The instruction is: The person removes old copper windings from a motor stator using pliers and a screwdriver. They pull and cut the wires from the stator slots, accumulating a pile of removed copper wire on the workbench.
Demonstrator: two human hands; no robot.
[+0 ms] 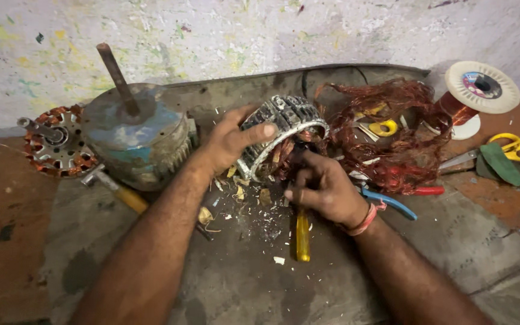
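Observation:
A round metal motor stator (284,123) with copper windings stands tilted on its edge in the middle of the mat. My left hand (230,141) grips its rim from the left, thumb across the top. My right hand (326,189) is closed around a tool with a yellow handle (302,235), its tip pushed into the windings at the stator's lower side. Scraps of paper and copper lie under the stator.
A blue-grey fan motor housing (136,135) with a shaft stands at left, beside a wound rotor (55,141) and a hammer (118,189). A heap of loose copper wire (392,135), blue-and-red pliers (392,201), a wire spool (473,96) and yellow scissors (510,147) lie at right.

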